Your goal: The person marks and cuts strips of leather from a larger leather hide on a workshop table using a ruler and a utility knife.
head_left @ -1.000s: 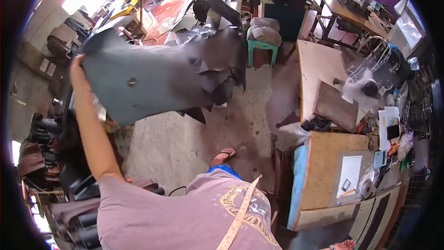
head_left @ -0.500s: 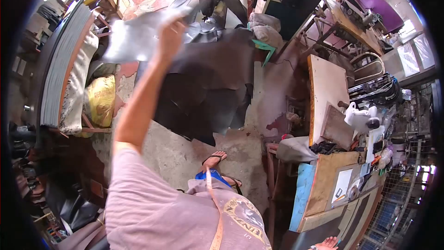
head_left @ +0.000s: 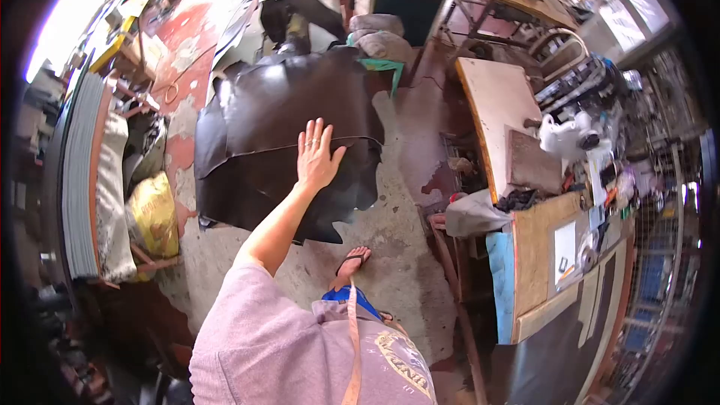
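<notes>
My left hand lies palm down, fingers spread, over a dark brown leather-like sheet with a glossy surface. One edge of this sheet runs just under the hand. Below that edge, more dark sheet material hangs down toward the floor in uneven, ragged outlines. Behind the pile stands a dark machine, partly covered by the sheet's far edge. My right hand is out of view.
To the right stand a light-topped table and a wooden bench with tools and papers. A green stool bears folded grey cloth. On the left are stacked boards and a yellow sack.
My left hand has come down from the raised, blurred sheet and now rests with spread fingers over the pile. The sheet has settled flatter. My right hand has left the view at bottom right.
</notes>
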A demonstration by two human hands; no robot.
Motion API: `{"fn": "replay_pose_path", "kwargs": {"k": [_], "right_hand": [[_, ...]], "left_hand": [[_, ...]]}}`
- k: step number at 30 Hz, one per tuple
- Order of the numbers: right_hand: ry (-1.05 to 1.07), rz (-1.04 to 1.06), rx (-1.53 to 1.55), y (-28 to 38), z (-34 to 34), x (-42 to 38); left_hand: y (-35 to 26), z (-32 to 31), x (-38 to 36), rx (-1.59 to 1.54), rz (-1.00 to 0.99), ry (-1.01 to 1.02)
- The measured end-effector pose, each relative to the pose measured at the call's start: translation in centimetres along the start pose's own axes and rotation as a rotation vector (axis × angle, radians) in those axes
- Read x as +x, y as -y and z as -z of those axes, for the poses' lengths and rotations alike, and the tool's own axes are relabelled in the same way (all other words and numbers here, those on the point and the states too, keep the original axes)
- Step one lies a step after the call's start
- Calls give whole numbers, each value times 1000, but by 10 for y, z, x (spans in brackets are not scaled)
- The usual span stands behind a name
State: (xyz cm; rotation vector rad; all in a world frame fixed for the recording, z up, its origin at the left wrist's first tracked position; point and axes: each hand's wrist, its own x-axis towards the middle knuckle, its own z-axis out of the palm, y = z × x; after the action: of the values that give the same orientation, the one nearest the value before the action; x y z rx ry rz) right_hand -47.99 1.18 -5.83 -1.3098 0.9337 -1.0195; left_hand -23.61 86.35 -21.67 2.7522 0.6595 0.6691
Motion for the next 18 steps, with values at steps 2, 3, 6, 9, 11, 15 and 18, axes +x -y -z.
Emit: {"fn": "replay_pose_path", "kwargs": {"k": [2, 3, 6, 9, 11, 15, 18], "right_hand": [[-94, -92, -10, 9, 10, -34], [-109, -113, 87, 10, 9, -46], [104, -214, 207, -12, 70, -30], [-135, -210, 67, -4, 99, -47], [-216, -193, 141, -17, 148, -44], [-326, -218, 227, -45, 259, -37], [-408, -265, 211, -75, 357, -33]], "left_hand": [[-8, 16, 2, 84, -59, -42], [-17, 33, 6, 58, -74, -5], [-56, 67, -2, 96, -263, -26], [-81, 50, -44, -183, -140, 201], [-95, 19, -91, -141, -298, 165], [-203, 20, -227, -331, -694, 478], [-276, 26, -354, -424, -889, 735]]}}
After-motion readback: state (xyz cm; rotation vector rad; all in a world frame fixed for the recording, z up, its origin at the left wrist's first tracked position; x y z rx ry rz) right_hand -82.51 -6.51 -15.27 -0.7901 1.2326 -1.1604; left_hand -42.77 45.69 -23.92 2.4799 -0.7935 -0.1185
